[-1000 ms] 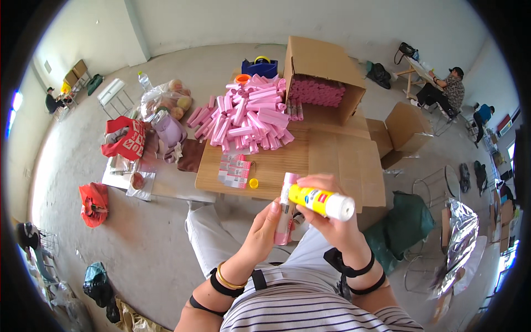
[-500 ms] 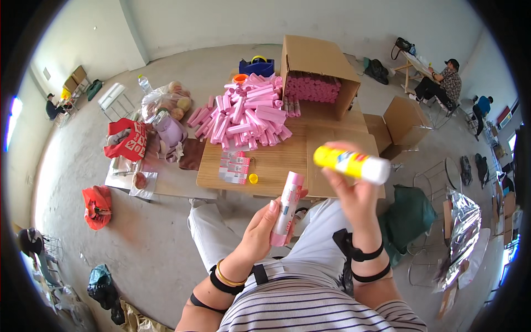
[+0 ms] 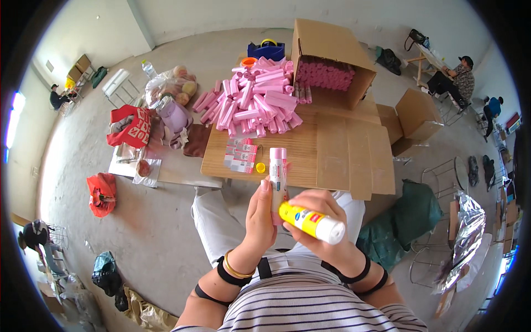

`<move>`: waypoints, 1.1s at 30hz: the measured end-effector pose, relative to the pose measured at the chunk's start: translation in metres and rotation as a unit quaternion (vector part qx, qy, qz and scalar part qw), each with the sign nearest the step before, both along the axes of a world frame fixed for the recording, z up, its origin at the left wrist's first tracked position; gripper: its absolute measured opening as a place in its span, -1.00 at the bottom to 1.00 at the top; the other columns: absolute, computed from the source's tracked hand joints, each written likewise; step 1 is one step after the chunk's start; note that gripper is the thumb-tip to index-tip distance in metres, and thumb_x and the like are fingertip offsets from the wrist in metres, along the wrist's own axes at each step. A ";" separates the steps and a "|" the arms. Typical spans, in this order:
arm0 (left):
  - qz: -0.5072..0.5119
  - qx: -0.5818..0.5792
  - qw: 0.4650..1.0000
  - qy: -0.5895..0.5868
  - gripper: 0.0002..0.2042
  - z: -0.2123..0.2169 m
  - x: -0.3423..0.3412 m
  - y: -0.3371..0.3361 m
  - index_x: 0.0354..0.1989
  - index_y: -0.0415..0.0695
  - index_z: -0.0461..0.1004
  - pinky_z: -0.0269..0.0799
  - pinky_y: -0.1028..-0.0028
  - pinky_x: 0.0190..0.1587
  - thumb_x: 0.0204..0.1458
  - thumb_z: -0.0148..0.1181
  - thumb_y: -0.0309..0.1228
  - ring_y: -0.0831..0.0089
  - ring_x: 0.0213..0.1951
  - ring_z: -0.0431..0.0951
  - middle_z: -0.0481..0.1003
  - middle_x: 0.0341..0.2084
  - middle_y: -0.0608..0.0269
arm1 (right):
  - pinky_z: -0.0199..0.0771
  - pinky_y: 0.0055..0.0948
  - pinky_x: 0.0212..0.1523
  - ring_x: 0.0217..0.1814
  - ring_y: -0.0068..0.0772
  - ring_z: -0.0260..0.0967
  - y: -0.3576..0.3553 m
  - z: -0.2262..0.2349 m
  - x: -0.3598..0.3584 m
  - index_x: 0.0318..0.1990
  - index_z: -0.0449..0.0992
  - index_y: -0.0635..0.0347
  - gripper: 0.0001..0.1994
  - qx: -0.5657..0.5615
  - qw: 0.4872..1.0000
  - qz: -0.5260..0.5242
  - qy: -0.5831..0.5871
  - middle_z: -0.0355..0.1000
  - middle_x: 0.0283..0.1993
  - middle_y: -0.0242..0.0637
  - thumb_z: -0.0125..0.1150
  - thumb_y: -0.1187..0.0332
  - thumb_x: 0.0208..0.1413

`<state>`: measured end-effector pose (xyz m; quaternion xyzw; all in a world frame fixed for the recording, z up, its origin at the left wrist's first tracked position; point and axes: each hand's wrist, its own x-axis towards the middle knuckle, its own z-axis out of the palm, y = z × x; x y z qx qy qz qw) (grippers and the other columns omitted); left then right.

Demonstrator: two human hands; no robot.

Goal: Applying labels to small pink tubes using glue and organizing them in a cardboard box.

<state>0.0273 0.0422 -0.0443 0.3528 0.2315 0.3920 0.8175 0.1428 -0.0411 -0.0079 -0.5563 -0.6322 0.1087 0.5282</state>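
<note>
The left hand (image 3: 260,218) is closed around a slim pink carton (image 3: 277,180), a long rectangular pack with flat card faces, held upright with its top end pointing toward the near edge of the wooden table (image 3: 310,149). The right hand (image 3: 315,218) grips a glue stick (image 3: 311,221), a smooth yellow cylinder with a white end, lying across the fingers; its yellow end touches the lower part of the pink carton just beside the left thumb, while the white end points out to the right. Both things hang above the person's lap, in front of the table's near edge.

The table is pale plywood, with flattened cardboard sheets (image 3: 348,149) covering its right side. Near its middle rises a loose heap of pink cartons (image 3: 254,102) of the same long shape, lying every way. At the far right corner a brown cardboard box (image 3: 332,55) lies on its side, its open mouth showing more pink cartons stacked in tight rows. Toward the near edge lies a small group of flat packets (image 3: 239,155), possibly label sheets, with a small yellow cap (image 3: 260,166) just beside them. Off the left edge lie soft bags, among them a crumpled red bag (image 3: 133,126).
</note>
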 end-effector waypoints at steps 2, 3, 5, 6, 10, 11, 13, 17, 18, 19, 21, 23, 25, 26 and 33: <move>0.006 0.010 0.999 0.037 -0.43 -0.005 0.001 0.005 0.28 -0.30 0.17 0.28 0.58 -0.36 0.34 -0.30 -0.05 0.65 -0.43 0.33 0.36 -0.44 0.35 | 0.49 -0.38 -0.23 -0.19 -0.18 0.46 -0.001 -0.007 0.003 -0.08 0.46 0.19 -0.60 -0.002 1.000 0.027 0.007 0.42 -0.14 -0.19 0.43 0.45 -0.12; 0.007 0.007 0.998 0.055 -0.42 -0.010 0.000 0.009 0.28 -0.30 0.17 0.28 0.57 -0.39 0.33 -0.30 -0.03 0.64 -0.45 0.32 0.35 -0.45 0.36 | 0.48 -0.41 -0.24 -0.20 -0.20 0.46 -0.002 -0.010 0.007 -0.09 0.47 0.19 -0.62 -0.008 0.999 0.040 0.019 0.43 -0.15 -0.20 0.43 0.46 -0.13; -0.001 -0.009 0.999 0.054 -0.41 -0.016 0.001 0.018 0.28 -0.28 0.18 0.29 0.56 -0.40 0.33 -0.30 0.00 0.61 -0.48 0.34 0.36 -0.46 0.34 | 0.45 -0.50 -0.27 -0.27 -0.32 0.46 0.005 -0.025 0.026 -0.16 0.51 0.22 -0.69 0.001 0.995 0.050 0.092 0.46 -0.16 -0.22 0.41 0.47 -0.10; -0.008 -0.024 0.999 0.037 -0.41 -0.019 -0.003 0.023 0.28 -0.26 0.18 0.31 0.55 -0.40 0.32 -0.29 0.01 0.59 -0.49 0.36 0.38 -0.47 0.31 | 0.46 -0.50 -0.26 -0.32 -0.42 0.45 0.005 -0.031 0.024 -0.20 0.53 0.27 -0.73 -0.057 0.947 -0.022 0.316 0.49 -0.22 -0.22 0.40 0.40 -0.05; -0.045 -0.076 0.995 0.049 -0.42 -0.047 -0.004 0.039 0.20 -0.26 0.24 0.33 0.45 -0.35 0.29 -0.20 0.04 0.49 -0.45 0.38 0.37 -0.44 0.33 | 0.48 -0.45 -0.34 -0.36 -0.48 0.48 0.058 -0.136 0.096 -0.24 0.49 0.31 -0.74 -0.123 0.954 -0.132 0.241 0.52 -0.31 -0.24 0.36 0.33 0.01; -0.032 -0.073 0.994 0.069 -0.45 -0.052 -0.007 0.040 0.20 -0.24 0.24 0.36 0.42 -0.29 0.28 -0.16 0.00 0.46 -0.41 0.41 0.38 -0.42 0.32 | 0.48 -0.45 -0.34 -0.37 -0.45 0.49 0.069 -0.157 0.105 -0.25 0.48 0.31 -0.73 -0.172 0.953 -0.153 0.197 0.52 -0.32 -0.23 0.36 0.31 0.01; -0.024 -0.062 0.993 0.094 -0.50 -0.061 -0.004 0.047 0.19 -0.22 0.25 0.41 0.37 -0.19 0.26 -0.07 -0.08 0.41 -0.35 0.46 0.42 -0.37 0.28 | 0.48 -0.38 -0.35 -0.40 -0.30 0.49 0.078 -0.209 0.125 -0.24 0.48 0.29 -0.71 -0.161 0.963 -0.185 0.114 0.48 -0.35 -0.17 0.37 0.28 -0.01; 0.012 0.161 0.953 -0.257 -0.63 0.047 -0.069 0.070 0.17 -0.14 0.25 0.34 0.30 0.07 0.21 -0.03 -0.33 0.37 0.04 0.37 0.39 -0.06 0.25 | 0.46 -0.29 -0.39 -0.39 -0.17 0.47 0.106 -0.225 0.117 -0.19 0.46 0.25 -0.70 -0.195 0.958 -0.203 0.049 0.46 -0.34 -0.16 0.36 0.30 -0.02; -0.001 0.178 0.928 -0.328 -0.70 0.055 -0.073 0.080 0.10 -0.12 0.29 0.33 0.33 0.05 0.21 -0.05 -0.35 0.39 0.03 0.35 0.39 -0.09 0.26 | 0.45 -0.27 -0.39 -0.38 -0.15 0.47 0.116 -0.233 0.112 -0.19 0.46 0.24 -0.71 -0.188 0.960 -0.199 0.065 0.45 -0.32 -0.16 0.36 0.31 -0.02; -0.028 0.190 0.897 -0.398 -0.76 0.063 -0.072 0.091 0.02 -0.10 0.33 0.31 0.36 0.03 0.21 -0.07 -0.37 0.41 0.03 0.33 0.39 -0.11 0.26 | 0.45 -0.25 -0.39 -0.37 -0.13 0.47 0.122 -0.238 0.112 -0.19 0.46 0.23 -0.71 -0.177 0.961 -0.198 0.081 0.45 -0.30 -0.16 0.36 0.32 -0.02; 0.019 0.440 0.895 -0.075 -0.87 -0.002 -0.056 0.135 -0.18 -0.10 0.41 0.34 0.40 -0.10 0.16 0.02 -0.38 0.40 -0.13 0.39 0.44 -0.23 0.28 | 0.47 -0.36 -0.40 -0.41 -0.31 0.47 0.130 -0.239 0.109 -0.22 0.50 0.22 -0.75 -0.171 0.961 -0.208 0.064 0.47 -0.30 -0.22 0.37 0.34 -0.03; -0.035 0.511 0.783 0.352 -0.86 -0.049 -0.044 0.162 -0.15 -0.12 0.39 0.36 0.40 -0.12 0.17 0.02 -0.37 0.41 -0.16 0.41 0.44 -0.25 0.26 | 0.47 -0.41 -0.41 -0.42 -0.38 0.47 0.136 -0.247 0.109 -0.23 0.51 0.18 -0.77 -0.157 0.966 -0.192 0.076 0.47 -0.28 -0.24 0.37 0.36 -0.04; -0.073 0.500 0.738 0.447 -0.84 -0.060 -0.049 0.164 -0.13 -0.13 0.38 0.38 0.40 -0.13 0.18 0.03 -0.37 0.41 -0.19 0.43 0.45 -0.26 0.24 | 0.46 -0.37 -0.41 -0.41 -0.34 0.47 0.140 -0.249 0.111 -0.23 0.50 0.17 -0.77 -0.149 0.970 -0.184 0.049 0.46 -0.29 -0.24 0.37 0.37 -0.05; -0.046 0.498 0.763 0.409 -0.83 -0.047 -0.051 0.158 -0.12 -0.14 0.37 0.39 0.40 -0.14 0.19 0.03 -0.37 0.41 -0.20 0.43 0.45 -0.26 0.23 | 0.46 -0.36 -0.40 -0.41 -0.32 0.47 0.142 -0.252 0.115 -0.23 0.49 0.17 -0.77 -0.148 0.970 -0.189 0.035 0.46 -0.29 -0.23 0.37 0.37 -0.06; -0.047 0.418 0.852 0.312 -0.76 -0.032 -0.023 0.154 -0.03 -0.19 0.32 0.45 0.41 -0.20 0.22 0.05 -0.35 0.42 -0.31 0.49 0.47 -0.31 0.17 | 0.42 -0.21 -0.39 -0.39 -0.14 0.42 0.154 -0.262 0.116 -0.26 0.44 0.16 -0.77 -0.161 0.961 -0.223 -0.003 0.38 -0.36 -0.24 0.33 0.39 -0.07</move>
